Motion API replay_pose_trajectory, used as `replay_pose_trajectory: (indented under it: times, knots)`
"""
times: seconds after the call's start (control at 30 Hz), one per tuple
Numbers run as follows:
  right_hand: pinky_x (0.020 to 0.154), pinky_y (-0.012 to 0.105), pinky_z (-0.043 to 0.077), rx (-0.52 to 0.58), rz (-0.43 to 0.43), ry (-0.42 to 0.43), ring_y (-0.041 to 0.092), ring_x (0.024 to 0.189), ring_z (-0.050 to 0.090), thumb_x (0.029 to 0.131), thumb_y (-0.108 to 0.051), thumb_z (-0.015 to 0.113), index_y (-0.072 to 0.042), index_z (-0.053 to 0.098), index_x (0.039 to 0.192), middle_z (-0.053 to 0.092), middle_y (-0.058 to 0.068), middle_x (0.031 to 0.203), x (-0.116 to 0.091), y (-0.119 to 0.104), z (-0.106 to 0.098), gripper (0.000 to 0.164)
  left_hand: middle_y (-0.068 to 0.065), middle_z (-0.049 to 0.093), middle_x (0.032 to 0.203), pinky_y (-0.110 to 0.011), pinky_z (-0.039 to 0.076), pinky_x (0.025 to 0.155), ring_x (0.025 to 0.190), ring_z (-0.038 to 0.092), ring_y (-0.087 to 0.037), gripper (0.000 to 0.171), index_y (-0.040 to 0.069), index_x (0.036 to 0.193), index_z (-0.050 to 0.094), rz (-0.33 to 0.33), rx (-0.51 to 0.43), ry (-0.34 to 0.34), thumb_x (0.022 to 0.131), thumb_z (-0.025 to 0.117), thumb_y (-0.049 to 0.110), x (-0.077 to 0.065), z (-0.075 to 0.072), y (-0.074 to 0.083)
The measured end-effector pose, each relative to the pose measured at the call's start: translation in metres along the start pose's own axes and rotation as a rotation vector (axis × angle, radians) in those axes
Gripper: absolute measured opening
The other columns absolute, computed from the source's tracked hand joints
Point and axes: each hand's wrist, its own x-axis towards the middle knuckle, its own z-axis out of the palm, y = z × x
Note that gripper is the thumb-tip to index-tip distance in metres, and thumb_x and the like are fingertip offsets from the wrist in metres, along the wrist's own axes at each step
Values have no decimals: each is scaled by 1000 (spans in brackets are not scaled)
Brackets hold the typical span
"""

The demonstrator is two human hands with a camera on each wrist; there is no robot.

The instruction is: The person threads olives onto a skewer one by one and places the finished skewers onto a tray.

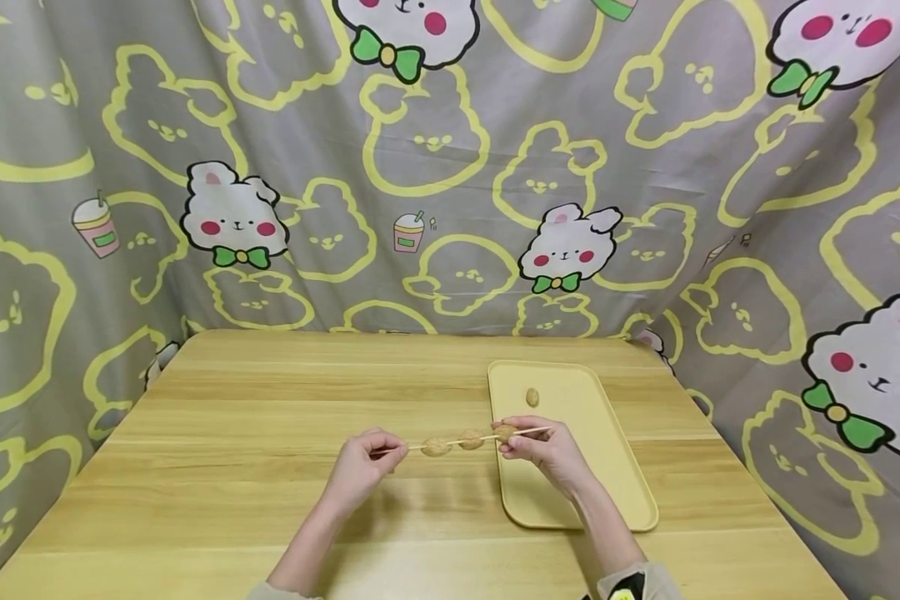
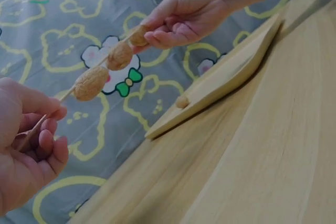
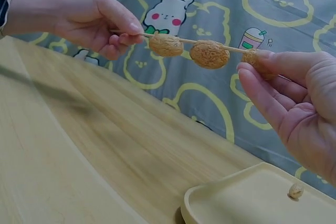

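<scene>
At the left, the person's left hand (image 1: 363, 463) pinches one end of a thin wooden skewer (image 1: 453, 442), whose long axis runs left to right between the hands, above the tabletop (image 1: 232, 433). Along it sit the left brown ball (image 1: 437, 448), the middle brown ball (image 1: 470, 439) and the right brown ball (image 1: 506, 432), the last pinched by the right hand (image 1: 547, 452). Just beyond that hand, on the yellow tray (image 1: 525, 500), lies a loose brown ball (image 1: 532, 397); the right hand is clearly nearer to it than the left, likely deciding any reach.
</scene>
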Motion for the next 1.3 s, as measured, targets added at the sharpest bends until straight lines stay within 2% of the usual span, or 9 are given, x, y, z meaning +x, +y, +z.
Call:
replay_pose_trajectory:
  times: [0.23,0.3,0.47,0.53,0.67,0.83,0.93,1.07,1.3]
  knots:
    - [75,28,52,24,-17,5,16,84,66,87,15,49,-4,66,108,66,10,107,2,0,0,33,-4,59,76,-22,47,61,67,54,-10,11,-3,89,71,25,1,-13,82,68,5,0,3,-1]
    - [75,28,52,25,-18,13,16,85,66,87,15,49,2,63,112,66,10,108,3,0,0,31,-4,59,75,-22,46,60,67,53,-10,10,-3,88,71,22,2,0,82,68,5,1,3,-2]
    - [76,29,52,11,3,59,18,84,66,88,12,50,19,33,131,64,10,110,4,-1,-2,46,-4,59,75,-22,42,57,67,50,-11,8,1,87,72,26,-15,40,82,68,5,1,4,-1]
    - [77,30,52,-1,19,80,18,85,65,89,11,50,19,25,134,63,9,110,2,-1,-7,52,-4,60,75,-22,42,57,66,50,-11,7,2,87,72,30,-23,55,82,69,6,0,3,0]
    - [79,31,51,-43,21,121,17,90,63,89,10,50,13,34,133,63,7,109,-4,-2,-23,47,-4,61,75,-22,42,57,65,50,-11,6,2,85,72,16,-31,94,81,69,4,0,0,-1]
    - [81,30,50,-101,28,250,17,94,63,91,8,49,16,34,131,64,6,105,-8,-7,-49,43,-4,61,76,-22,45,59,67,53,-11,7,-2,86,71,-6,-38,129,80,69,2,0,-5,-4]
    - [82,29,50,-167,62,375,15,93,63,92,4,51,20,30,130,65,3,100,-6,-11,-62,47,-4,60,76,-22,45,59,67,54,-10,6,-1,85,71,1,-41,140,80,70,2,0,-8,-6]
    - [83,30,49,-272,126,496,11,90,63,93,-4,54,18,32,131,64,1,98,-1,-12,-74,49,-3,59,74,-22,45,58,66,54,-10,4,0,83,71,0,-35,142,79,70,1,-1,-10,-7]
    - [86,35,48,-375,197,574,10,87,62,93,-8,56,16,39,129,61,16,110,13,-5,-89,47,-3,60,74,-23,45,59,66,54,-11,4,1,83,71,-8,-7,151,80,70,2,-2,-12,-7]
